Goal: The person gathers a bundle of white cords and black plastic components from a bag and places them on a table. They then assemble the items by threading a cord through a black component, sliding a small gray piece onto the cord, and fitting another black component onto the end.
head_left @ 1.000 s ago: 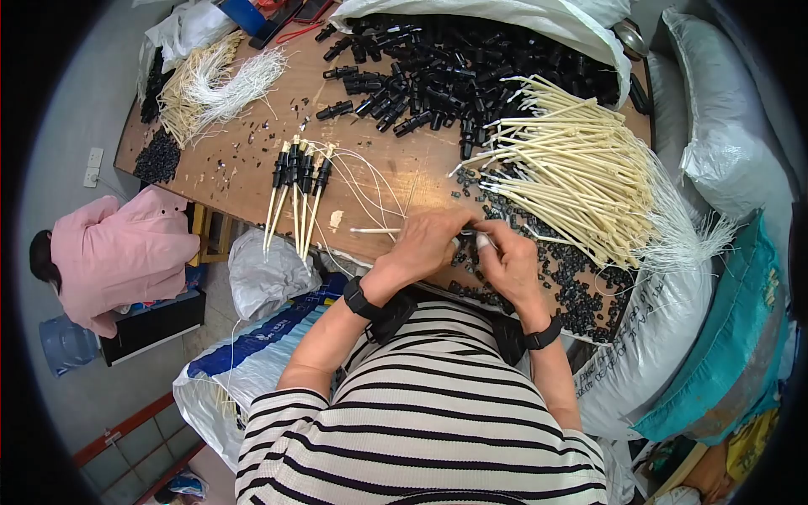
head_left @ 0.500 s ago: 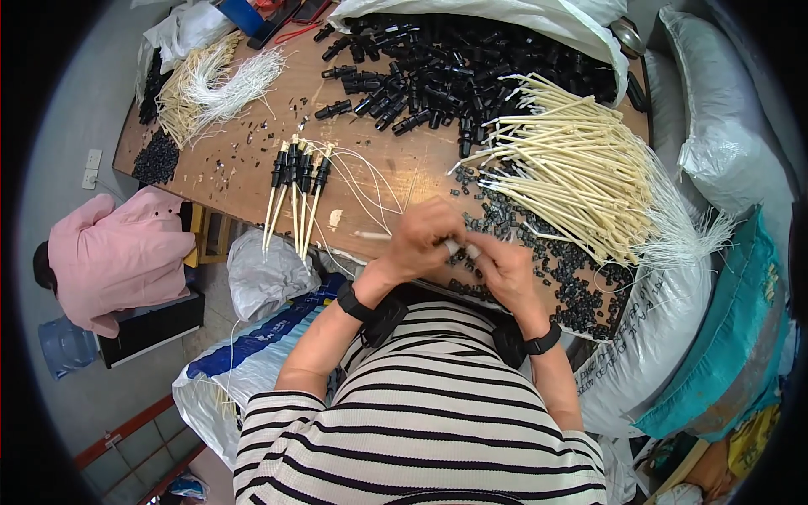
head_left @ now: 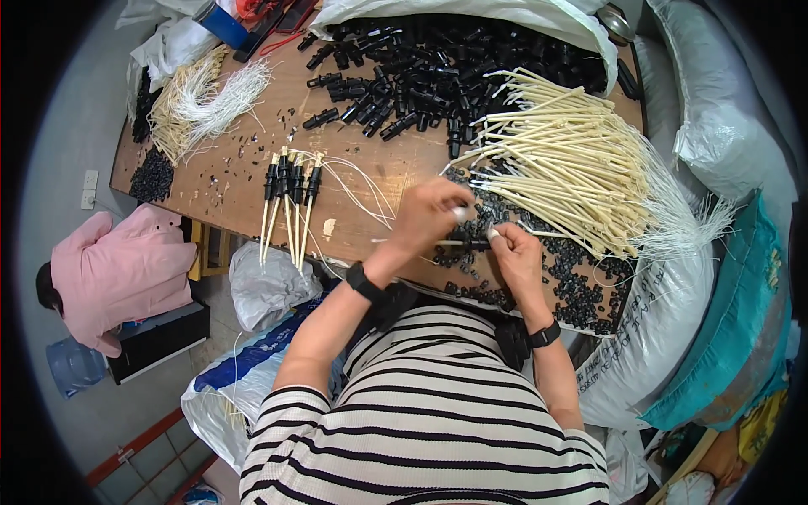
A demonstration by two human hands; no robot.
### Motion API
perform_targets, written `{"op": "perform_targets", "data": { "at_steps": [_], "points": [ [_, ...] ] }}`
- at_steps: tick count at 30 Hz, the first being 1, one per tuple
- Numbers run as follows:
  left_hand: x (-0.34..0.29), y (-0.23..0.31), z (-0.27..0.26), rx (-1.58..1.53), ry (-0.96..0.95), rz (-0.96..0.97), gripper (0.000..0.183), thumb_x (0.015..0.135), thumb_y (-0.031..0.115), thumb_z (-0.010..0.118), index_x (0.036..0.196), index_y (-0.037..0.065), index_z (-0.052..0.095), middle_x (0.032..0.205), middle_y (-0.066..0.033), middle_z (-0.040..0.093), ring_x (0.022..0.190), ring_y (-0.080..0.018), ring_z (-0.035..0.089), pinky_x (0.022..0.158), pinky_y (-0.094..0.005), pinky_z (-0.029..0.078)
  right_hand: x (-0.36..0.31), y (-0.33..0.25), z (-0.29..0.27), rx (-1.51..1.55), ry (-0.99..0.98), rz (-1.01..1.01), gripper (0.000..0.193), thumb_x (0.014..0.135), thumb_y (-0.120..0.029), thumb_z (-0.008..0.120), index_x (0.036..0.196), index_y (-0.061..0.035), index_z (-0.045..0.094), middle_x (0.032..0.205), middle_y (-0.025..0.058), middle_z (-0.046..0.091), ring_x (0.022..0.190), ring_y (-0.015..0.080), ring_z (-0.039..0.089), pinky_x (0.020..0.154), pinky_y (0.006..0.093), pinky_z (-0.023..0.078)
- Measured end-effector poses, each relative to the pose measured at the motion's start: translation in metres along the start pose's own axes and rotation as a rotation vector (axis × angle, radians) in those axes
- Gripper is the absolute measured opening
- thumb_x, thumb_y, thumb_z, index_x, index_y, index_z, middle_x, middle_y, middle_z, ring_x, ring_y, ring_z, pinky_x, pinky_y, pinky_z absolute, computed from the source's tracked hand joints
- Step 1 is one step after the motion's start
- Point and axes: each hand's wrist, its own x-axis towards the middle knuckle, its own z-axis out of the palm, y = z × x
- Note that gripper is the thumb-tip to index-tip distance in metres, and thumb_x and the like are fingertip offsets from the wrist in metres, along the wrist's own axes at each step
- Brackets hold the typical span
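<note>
My right hand (head_left: 518, 254) is closed in a pinch at the table's near side. Its fingers grip the end of a thin cream stick with a black plastic fitting (head_left: 476, 245); the stick runs leftward behind my left wrist. My left hand (head_left: 427, 215) hovers just above the stick with its fingers curled, and whatever they may hold is hidden. White covers show on fingertips of both hands. Left of my hands lie several finished-looking cream sticks with black fittings (head_left: 296, 181), white cords trailing from them. Small black pieces (head_left: 581, 290) are scattered beside and under my right hand.
A large pile of cream sticks (head_left: 572, 168) with white cords lies at the right. Black fittings (head_left: 404, 84) spill from a white sack (head_left: 471, 10) at the back. Another bundle of cords (head_left: 206, 101) is at the far left. A person in pink (head_left: 126, 261) sits beyond the table's left side.
My hands have moved apart, the left one slightly up and the right one slightly right. The black fitting on the stick now shows between them.
</note>
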Motion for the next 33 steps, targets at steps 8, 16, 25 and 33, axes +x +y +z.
{"op": "perform_targets", "data": {
  "at_steps": [8, 16, 25, 33],
  "points": [
    [-0.021, 0.016, 0.017, 0.265, -0.039, 0.329, 0.032, 0.07, -0.01, 0.064, 0.098, 0.005, 0.071, 0.088, -0.0057, 0.069, 0.076, -0.016, 0.065, 0.067, -0.026, 0.051, -0.002, -0.008, 0.013, -0.081, -0.007, -0.198, 0.013, 0.082, -0.005, 0.058, 0.09, -0.0049, 0.068, 0.064, 0.0118, 0.061, 0.053, 0.0212, 0.058, 0.052, 0.0331, 0.044],
    [-0.028, 0.009, 0.018, -0.163, 0.022, -0.208, 0.022, 0.075, -0.01, 0.063, 0.092, 0.001, 0.07, 0.087, -0.0009, 0.067, 0.069, -0.004, 0.059, 0.061, -0.019, 0.047, -0.013, -0.019, 0.015, -0.553, 0.221, -0.69, 0.01, 0.083, -0.009, 0.063, 0.093, -0.0089, 0.065, 0.074, 0.01, 0.064, 0.056, 0.0283, 0.062, 0.048, 0.0354, 0.046],
    [-0.025, 0.01, 0.005, 0.106, 0.064, 0.234, 0.022, 0.067, -0.005, 0.065, 0.088, 0.003, 0.069, 0.086, -0.0065, 0.066, 0.074, -0.0147, 0.063, 0.064, -0.026, 0.049, -0.017, -0.021, 0.0, 0.588, -0.162, -0.07, 0.012, 0.089, -0.003, 0.062, 0.1, -0.0007, 0.065, 0.062, -0.0047, 0.054, 0.049, 0.0009, 0.043, 0.046, 0.0187, 0.031],
    [-0.029, 0.026, 0.011, 0.008, -0.121, 0.305, 0.041, 0.07, 0.001, 0.065, 0.11, 0.003, 0.063, 0.095, -0.0128, 0.066, 0.085, -0.0289, 0.064, 0.075, -0.0343, 0.051, -0.018, -0.031, -0.017, 1.042, -0.273, 0.038, 0.014, 0.09, 0.0, 0.06, 0.103, 0.0043, 0.064, 0.063, -0.0071, 0.049, 0.048, 0.0002, 0.029, 0.045, 0.0188, 0.02]
  ]
}}
